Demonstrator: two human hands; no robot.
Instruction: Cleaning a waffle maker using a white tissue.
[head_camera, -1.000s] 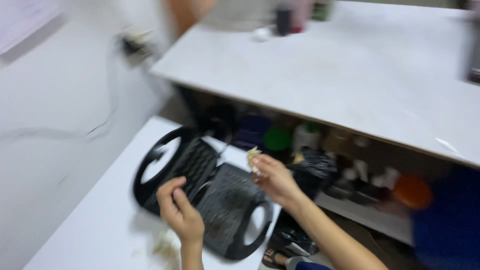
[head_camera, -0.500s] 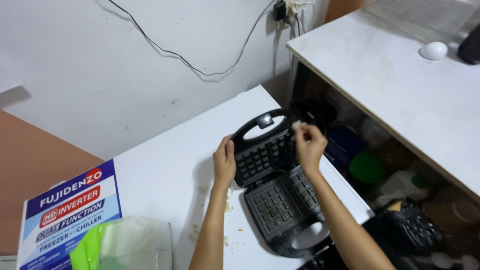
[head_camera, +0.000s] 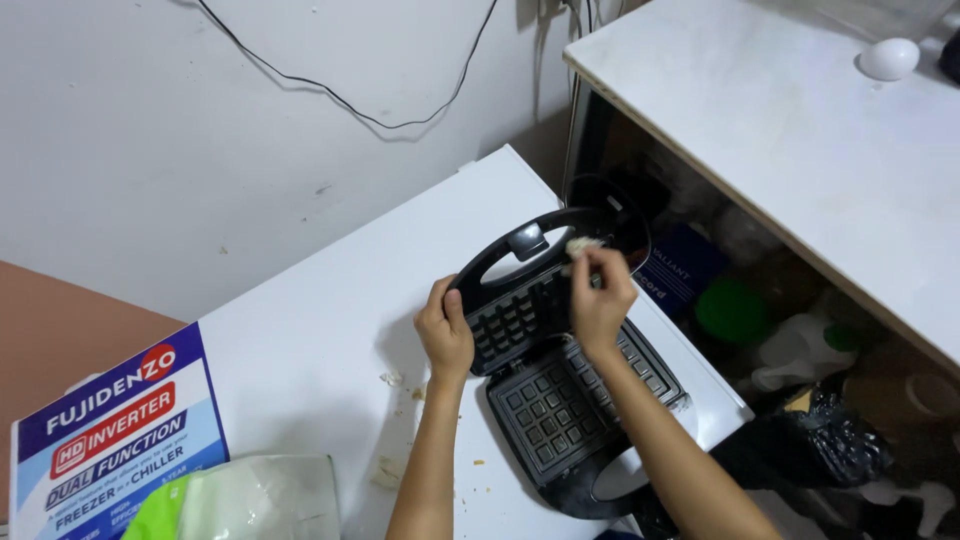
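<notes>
A white bench runs across the lower left, set against a pale wall with a black cable hanging along it. To the right stands a higher white counter carrying a small white egg-shaped object; beneath it sit dark bags, bottles and a green lid. At the bench's right end lies an open black waffle maker, its gridded plates facing up and its looped handle pointing away from the person. The left hand grips the left edge of the far plate, fingers curled closed around it. The right hand hovers over that plate near the handle, fingers pinched shut on a small pale crumbly piece. A few pale crumbs lie on the bench just left of the appliance.
</notes>
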